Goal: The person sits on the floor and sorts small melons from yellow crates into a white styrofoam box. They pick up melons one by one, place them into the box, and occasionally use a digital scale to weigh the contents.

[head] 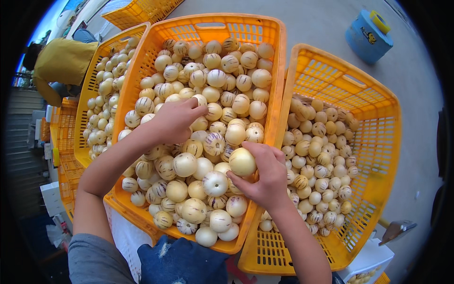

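Observation:
My right hand grips a smooth pale yellow pepino melon between thumb and fingers, above the right side of the middle orange plastic crate. That crate is heaped with round cream pepino melons, many streaked with purple. Over the heap, my left hand reaches in from the left, its back up and fingers bent down. The fingertips are partly hidden, so whether they hold a melon is unclear. A purple-striped melon lies in the pile between both hands.
To the right stands a deeper orange crate partly filled with smaller melons. Another full crate is at the left, beside a bent-over person in a yellow top. A blue plastic container and a white foam box stand farther right.

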A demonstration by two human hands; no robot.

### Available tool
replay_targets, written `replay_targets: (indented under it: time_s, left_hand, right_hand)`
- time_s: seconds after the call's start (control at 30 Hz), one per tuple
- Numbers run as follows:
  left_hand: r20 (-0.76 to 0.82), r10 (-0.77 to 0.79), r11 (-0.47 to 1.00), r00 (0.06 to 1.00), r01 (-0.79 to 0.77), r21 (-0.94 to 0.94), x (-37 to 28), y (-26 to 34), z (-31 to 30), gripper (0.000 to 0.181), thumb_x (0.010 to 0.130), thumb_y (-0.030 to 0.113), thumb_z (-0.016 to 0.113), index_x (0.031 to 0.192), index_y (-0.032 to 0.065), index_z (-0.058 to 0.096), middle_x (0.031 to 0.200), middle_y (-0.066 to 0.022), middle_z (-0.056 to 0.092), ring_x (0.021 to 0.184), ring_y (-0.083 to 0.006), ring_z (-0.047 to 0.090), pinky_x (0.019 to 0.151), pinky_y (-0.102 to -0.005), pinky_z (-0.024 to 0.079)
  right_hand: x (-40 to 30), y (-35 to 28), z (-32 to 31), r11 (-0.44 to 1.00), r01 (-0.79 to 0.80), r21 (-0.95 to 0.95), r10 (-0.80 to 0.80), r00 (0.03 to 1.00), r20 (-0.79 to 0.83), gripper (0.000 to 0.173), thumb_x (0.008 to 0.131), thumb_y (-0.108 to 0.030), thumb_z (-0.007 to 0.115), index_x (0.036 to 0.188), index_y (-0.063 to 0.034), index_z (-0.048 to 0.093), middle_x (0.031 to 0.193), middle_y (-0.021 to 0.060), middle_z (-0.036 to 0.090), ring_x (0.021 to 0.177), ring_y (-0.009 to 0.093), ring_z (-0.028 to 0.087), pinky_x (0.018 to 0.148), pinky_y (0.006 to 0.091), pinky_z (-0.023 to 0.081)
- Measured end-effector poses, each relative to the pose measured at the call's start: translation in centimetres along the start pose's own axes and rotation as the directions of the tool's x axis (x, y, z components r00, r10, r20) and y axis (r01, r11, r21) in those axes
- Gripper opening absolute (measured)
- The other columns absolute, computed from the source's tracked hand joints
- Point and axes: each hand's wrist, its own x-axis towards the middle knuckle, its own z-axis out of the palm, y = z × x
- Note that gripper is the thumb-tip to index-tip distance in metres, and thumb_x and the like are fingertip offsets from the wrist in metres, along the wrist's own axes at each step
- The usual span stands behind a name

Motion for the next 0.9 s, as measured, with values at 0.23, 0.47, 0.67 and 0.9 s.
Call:
replay_targets:
  time_s: [0.23, 0.47, 0.67, 0.9]
  left_hand:
    - [0.193, 0.047, 0.930, 0.980, -0.114, 0.350, 7.5, 2.0, 3.8, 0.031, 0.070, 0.012, 0.071, 0.100, 0.0053, 0.063, 0.106, -0.0105, 0.060, 0.082, -0.0230, 0.067, 0.060, -0.0347, 0.053]
    - [0.183, 0.033, 0.936, 0.983, -0.094, 0.340, 7.2, 1.7, 2.9, 0.034, 0.073, 0.016, 0.070, 0.103, 0.0024, 0.058, 0.106, -0.0151, 0.058, 0.077, -0.0279, 0.066, 0.061, -0.0380, 0.053]
    - [0.191, -0.052, 0.998, 0.980, 0.044, 0.046, 0.6, 2.5, -1.2, 0.043, 0.072, 0.018, 0.070, 0.110, 0.0039, 0.056, 0.103, -0.0169, 0.059, 0.090, -0.0342, 0.064, 0.074, -0.0425, 0.053]
    - [0.191, -0.064, 0.739, 0.980, 0.175, -0.650, -7.5, 1.2, -1.5, 0.048, 0.077, 0.023, 0.070, 0.118, 0.0036, 0.054, 0.102, -0.0116, 0.063, 0.090, -0.0212, 0.060, 0.080, -0.0335, 0.049]
  right_hand:
    - [-0.3, 0.0, 0.1, 1.000, 0.009, 0.008, -0.009, 1.000, 0.013, 0.061, 0.065, -0.025, 0.085, 0.116, -0.0063, 0.058, 0.104, 0.0094, 0.065, 0.095, 0.026, 0.061, 0.089, 0.0349, 0.043]
    - [-0.4, 0.3, 0.3, 1.000, 0.013, 0.022, -0.013, 1.000, -0.007, 0.058, 0.070, -0.030, 0.080, 0.117, -0.0067, 0.056, 0.103, 0.0090, 0.065, 0.096, 0.024, 0.063, 0.089, 0.0352, 0.044]
    - [-0.5, 0.6, 0.2, 1.000, 0.010, 0.018, -0.010, 1.000, -0.016, 0.058, 0.070, -0.030, 0.080, 0.118, -0.0074, 0.055, 0.104, 0.0094, 0.064, 0.096, 0.024, 0.062, 0.089, 0.0357, 0.044]
    - [-0.3, 0.4, 0.0, 1.000, -0.008, 0.007, 0.007, 1.000, 0.016, 0.055, 0.072, -0.028, 0.080, 0.117, -0.0099, 0.056, 0.102, 0.0088, 0.064, 0.094, 0.028, 0.060, 0.090, 0.0366, 0.043]
